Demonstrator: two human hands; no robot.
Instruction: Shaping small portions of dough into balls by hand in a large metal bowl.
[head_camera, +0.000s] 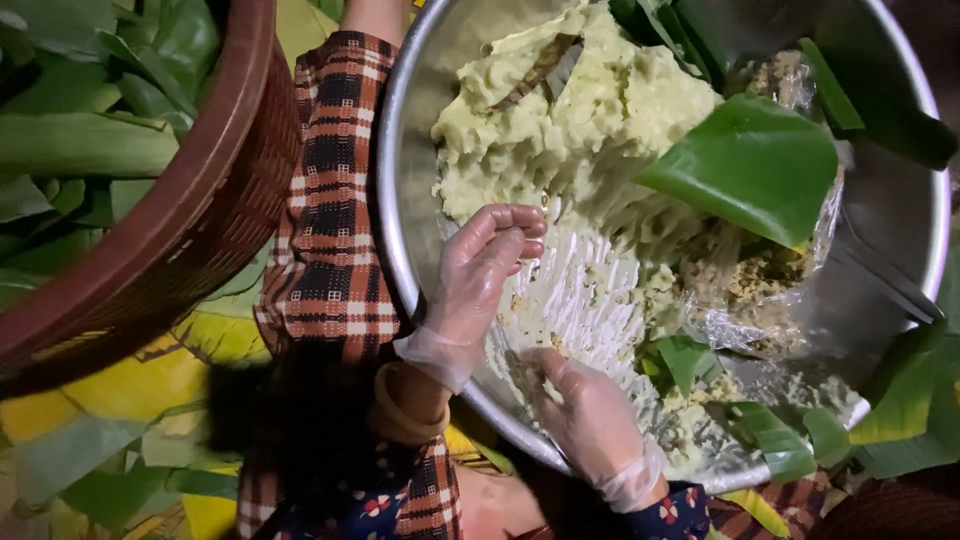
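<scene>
Nearest, the clear-gloved right hand (590, 420) pinches a bit of pale paste at the near rim of the wide steel basin (410, 200). The clear-gloved left hand (480, 270) curls empty, fingers apart, over the scraped near wall. Beyond it, the yellow mashed mound (560, 120) is heaped against the far side, with a green leaf (750, 165) lying on it.

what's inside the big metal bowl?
In the metal bowl: a mound of pale yellow paste, green leaves, crumpled clear plastic over crumbly filling, and both gloved hands, left hand and right hand. The bowl's bottom under paste and leaves is hidden.
</scene>
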